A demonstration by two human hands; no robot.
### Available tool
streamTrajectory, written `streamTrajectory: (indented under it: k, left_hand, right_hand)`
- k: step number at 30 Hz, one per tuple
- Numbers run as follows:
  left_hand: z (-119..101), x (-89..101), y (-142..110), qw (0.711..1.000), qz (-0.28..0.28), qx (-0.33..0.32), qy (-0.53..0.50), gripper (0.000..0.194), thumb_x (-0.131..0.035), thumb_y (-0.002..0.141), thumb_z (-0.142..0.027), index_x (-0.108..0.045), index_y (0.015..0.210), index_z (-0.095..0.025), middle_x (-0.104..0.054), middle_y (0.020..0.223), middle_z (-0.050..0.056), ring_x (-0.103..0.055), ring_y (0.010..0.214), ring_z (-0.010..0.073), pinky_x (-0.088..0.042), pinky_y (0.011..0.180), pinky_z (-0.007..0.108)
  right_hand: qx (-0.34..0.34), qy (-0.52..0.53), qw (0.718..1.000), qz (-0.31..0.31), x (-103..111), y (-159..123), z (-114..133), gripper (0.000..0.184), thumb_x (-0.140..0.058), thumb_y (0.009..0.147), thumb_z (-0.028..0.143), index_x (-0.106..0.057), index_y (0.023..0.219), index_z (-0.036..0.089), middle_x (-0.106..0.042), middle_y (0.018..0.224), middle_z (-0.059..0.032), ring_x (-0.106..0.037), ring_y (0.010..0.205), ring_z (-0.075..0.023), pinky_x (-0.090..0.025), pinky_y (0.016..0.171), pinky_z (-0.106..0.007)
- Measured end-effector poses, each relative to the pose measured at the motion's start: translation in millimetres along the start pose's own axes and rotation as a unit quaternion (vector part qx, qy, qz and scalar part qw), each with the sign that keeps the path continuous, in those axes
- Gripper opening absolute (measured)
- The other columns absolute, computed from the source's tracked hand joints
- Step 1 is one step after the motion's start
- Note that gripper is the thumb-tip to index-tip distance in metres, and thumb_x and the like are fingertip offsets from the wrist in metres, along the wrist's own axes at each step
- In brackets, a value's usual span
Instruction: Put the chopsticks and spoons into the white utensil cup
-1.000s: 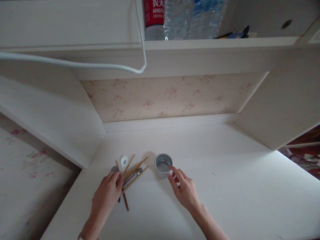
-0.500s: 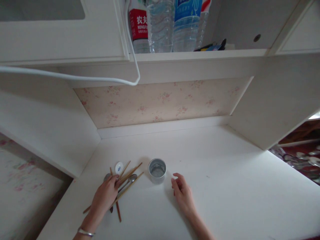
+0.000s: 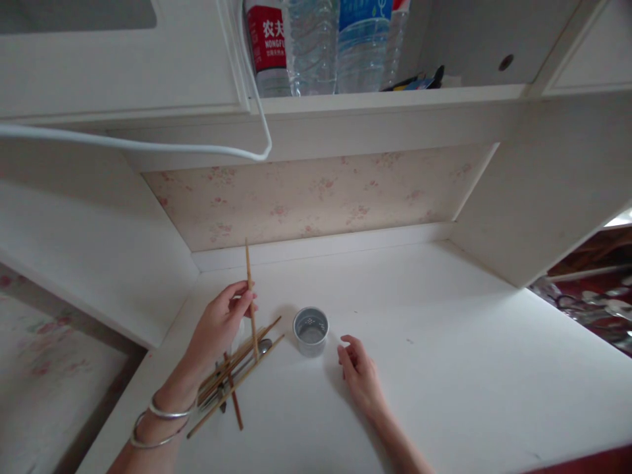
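Note:
My left hand [image 3: 217, 324] pinches a light wooden chopstick [image 3: 248, 260] between thumb and fingers, holding it nearly upright with its lower end over the pile. Below it, several chopsticks [image 3: 205, 419] lie crossed on the white surface, together with a metal spoon [image 3: 265, 345]. One darker reddish-brown stick [image 3: 237, 409] crosses beneath the others. To the right of the pile stands a small grey metal cup [image 3: 311, 345] with holes in its bottom. My right hand [image 3: 363, 378] rests on the surface right of the cup, fingers loosely curled, thumb apart, holding nothing.
A white tabletop [image 3: 444, 342] extends back to a flowered wall panel [image 3: 320, 197]. Overhead, a shelf holds plastic water bottles [image 3: 313, 52]. A white cable [image 3: 197, 150] hangs in front of the cupboard. Side panels [image 3: 543, 191] close off both sides.
My left hand has risen from the pile, moving up and slightly right, and has lifted one chopstick to near upright. The right hand and the cup stay where they were.

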State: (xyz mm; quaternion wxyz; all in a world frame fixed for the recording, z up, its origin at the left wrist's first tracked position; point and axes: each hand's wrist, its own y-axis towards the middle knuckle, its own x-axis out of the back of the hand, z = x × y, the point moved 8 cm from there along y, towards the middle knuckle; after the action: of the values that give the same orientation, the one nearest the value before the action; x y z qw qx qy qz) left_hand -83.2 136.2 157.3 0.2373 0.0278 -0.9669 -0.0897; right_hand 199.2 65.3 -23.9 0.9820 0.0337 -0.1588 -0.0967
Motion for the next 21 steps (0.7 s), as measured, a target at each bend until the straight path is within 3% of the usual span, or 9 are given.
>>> streamTrajectory:
  k: [4, 7, 13, 21]
  left_hand:
    - [-39, -27.5, 14, 0.989, 0.016, -0.044, -0.142, 0.039, -0.055, 0.085, -0.046, -0.054, 0.108, -0.014, -0.066, 0.094, 0.005, -0.068, 0.082, 0.0173, -0.058, 0.076, 0.036]
    - [-44, -52.4, 23, 0.982, 0.030, -0.056, -0.178, 0.035, -0.056, 0.086, -0.044, -0.055, 0.106, -0.015, -0.066, 0.093, 0.005, -0.068, 0.081, 0.0162, -0.058, 0.077, 0.035]
    - [-7, -99.0, 31, 0.989, 0.054, -0.051, -0.129, 0.034, -0.055, 0.086, -0.044, -0.059, 0.103, -0.015, -0.069, 0.095, 0.008, -0.067, 0.089, 0.0186, -0.056, 0.079, 0.033]
    - [29, -131.9, 20, 0.994, 0.066, -0.047, -0.075, 0.033, -0.056, 0.085, -0.044, -0.063, 0.101, -0.016, -0.072, 0.095, 0.009, -0.068, 0.087, 0.0201, -0.054, 0.083, 0.034]
  right_hand:
    - [-0.001, -0.001, 1.000, -0.004, 0, 0, 0, 0.034, -0.044, 0.092, 0.047, -0.054, 0.111, 0.021, -0.056, 0.066, 0.0034, -0.051, 0.052, -0.0127, -0.042, 0.049, -0.022]
    - [-0.004, -0.001, 1.000, -0.004, 0, 0, -2, 0.034, -0.044, 0.091, 0.048, -0.055, 0.111, 0.021, -0.056, 0.065, 0.0036, -0.052, 0.051, -0.0125, -0.042, 0.048, -0.022]
    - [-0.007, -0.011, 1.000, 0.006, -1, 1, -2, 0.034, -0.043, 0.092, 0.047, -0.054, 0.111, 0.022, -0.055, 0.066, 0.0039, -0.051, 0.051, -0.0120, -0.041, 0.048, -0.021]
    - [-0.002, -0.009, 1.000, 0.014, -2, 2, -2, 0.032, -0.044, 0.091, 0.047, -0.054, 0.109, 0.022, -0.054, 0.066, 0.0047, -0.050, 0.050, -0.0115, -0.040, 0.047, -0.021]
